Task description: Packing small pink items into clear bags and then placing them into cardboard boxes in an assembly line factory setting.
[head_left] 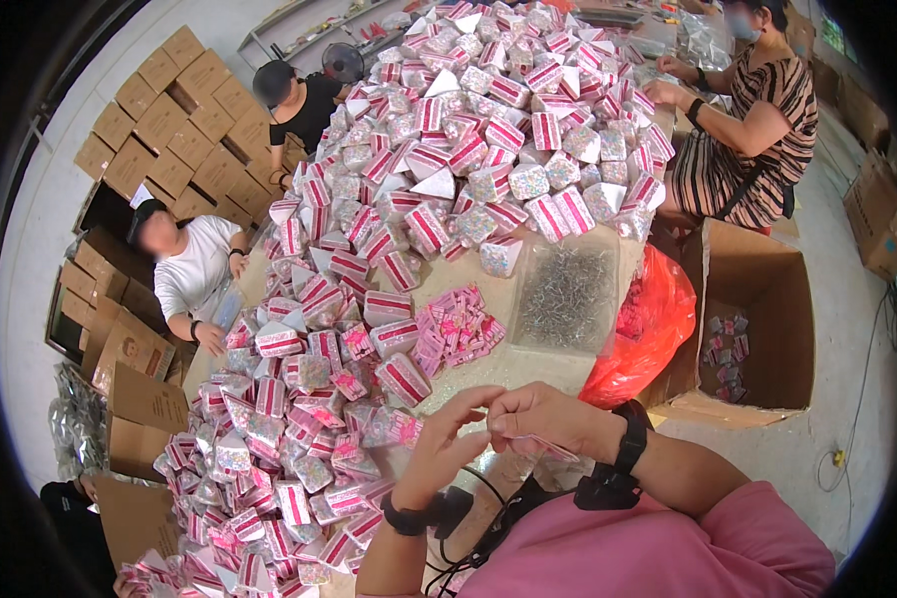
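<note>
My left hand [447, 439] and my right hand [548, 417] meet at the fingertips just past the table's near edge. A small pink tag [546, 448] shows under the fingers of my right hand, which is closed on it. The fingers of my left hand curl toward the right fingertips; anything they hold is too small or hidden to make out. Just beyond lie a pile of pink tags [458, 327] and a clear tray of small metal hooks or clips [565, 297]. Wedge-shaped, cake-slice-like pieces [402, 379] with pink stripes and glittery sides lie beside my left hand.
A big heap of the same wedges [488, 130] covers the far table. A red plastic bag [658, 319] hangs at the right edge, beside an open cardboard box [757, 309]. Co-workers sit at the left [194, 259], far left [304, 110] and right [752, 120]. Stacked cartons [169, 130] stand behind.
</note>
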Tool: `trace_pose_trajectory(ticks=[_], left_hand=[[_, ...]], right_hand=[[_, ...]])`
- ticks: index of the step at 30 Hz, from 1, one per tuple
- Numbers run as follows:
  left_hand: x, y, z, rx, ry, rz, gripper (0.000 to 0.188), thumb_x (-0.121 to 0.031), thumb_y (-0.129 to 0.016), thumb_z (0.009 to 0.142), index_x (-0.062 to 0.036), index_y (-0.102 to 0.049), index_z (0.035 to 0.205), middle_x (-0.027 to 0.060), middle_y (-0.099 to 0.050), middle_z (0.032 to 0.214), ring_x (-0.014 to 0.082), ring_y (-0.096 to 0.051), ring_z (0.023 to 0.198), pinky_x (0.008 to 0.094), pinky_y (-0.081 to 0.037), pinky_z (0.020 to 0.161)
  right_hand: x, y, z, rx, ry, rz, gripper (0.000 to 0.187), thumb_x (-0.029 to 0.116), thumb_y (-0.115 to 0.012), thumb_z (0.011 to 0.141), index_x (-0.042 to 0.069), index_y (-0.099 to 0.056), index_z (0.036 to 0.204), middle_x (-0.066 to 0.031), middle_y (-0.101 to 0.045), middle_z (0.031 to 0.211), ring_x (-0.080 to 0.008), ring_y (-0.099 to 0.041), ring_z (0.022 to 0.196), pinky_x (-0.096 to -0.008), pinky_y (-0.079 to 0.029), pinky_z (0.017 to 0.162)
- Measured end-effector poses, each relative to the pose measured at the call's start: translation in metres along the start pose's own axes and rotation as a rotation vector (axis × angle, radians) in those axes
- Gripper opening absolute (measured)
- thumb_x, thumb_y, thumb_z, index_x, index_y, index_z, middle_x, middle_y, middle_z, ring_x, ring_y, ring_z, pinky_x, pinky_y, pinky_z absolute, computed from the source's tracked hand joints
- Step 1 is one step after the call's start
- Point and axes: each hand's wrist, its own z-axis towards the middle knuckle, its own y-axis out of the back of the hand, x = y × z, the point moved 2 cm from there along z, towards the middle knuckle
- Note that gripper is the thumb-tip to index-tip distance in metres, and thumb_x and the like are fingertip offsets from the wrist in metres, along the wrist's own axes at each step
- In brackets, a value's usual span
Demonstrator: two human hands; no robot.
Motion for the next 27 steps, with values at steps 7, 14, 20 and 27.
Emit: trace_pose_trajectory(ticks=[7, 14, 20, 27], left_hand=[[0.003, 0.002, -0.015, -0.104, -0.201, 0.587, 0.016, -0.016, -0.061, 0.082, -0.0022, -0.060, 0.089, 0.0065, -0.060, 0.080, 0.0164, -0.057, 0.075, 0.0291, -0.044, 0.064], [0.010, -0.011, -0.011, -0.253, -0.046, 0.421, 0.013, -0.011, -0.059, 0.086, -0.0022, -0.057, 0.076, 0.0011, -0.051, 0.062, 0.0090, -0.048, 0.056, 0.0242, -0.038, 0.053], [0.022, -0.008, -0.011, -0.224, 0.146, -0.153, 0.021, -0.017, -0.056, 0.090, -0.0058, -0.055, 0.073, -0.0055, -0.045, 0.061, 0.0035, -0.041, 0.055, 0.0194, -0.030, 0.049], [0.017, -0.016, -0.007, -0.257, 0.100, -0.011, 0.020, -0.014, -0.057, 0.090, -0.0030, -0.052, 0.074, -0.0071, -0.043, 0.064, 0.0017, -0.035, 0.060, 0.0191, -0.029, 0.051]], right_hand=[[-0.016, 0.007, 0.002, -0.024, -0.077, 0.028, 0.016, 0.021, -0.058, 0.089, 0.008, -0.060, 0.082, -0.0028, -0.061, 0.074, -0.0041, -0.046, 0.048, -0.0172, -0.034, 0.044], [-0.010, -0.013, 0.005, -0.193, 0.091, -0.056, 0.010, 0.012, -0.060, 0.085, 0.003, -0.057, 0.083, -0.0027, -0.059, 0.072, -0.0067, -0.051, 0.061, -0.0226, -0.041, 0.054], [-0.003, -0.017, -0.005, -0.316, 0.351, -0.747, 0.017, 0.011, -0.058, 0.083, 0.002, -0.053, 0.097, -0.0095, -0.057, 0.072, -0.0198, -0.057, 0.066, -0.0328, -0.042, 0.058], [0.002, -0.023, -0.012, -0.447, 0.548, -1.389, 0.012, 0.011, -0.054, 0.084, 0.003, -0.053, 0.093, -0.0139, -0.055, 0.080, -0.0311, -0.057, 0.076, -0.0386, -0.044, 0.064]])
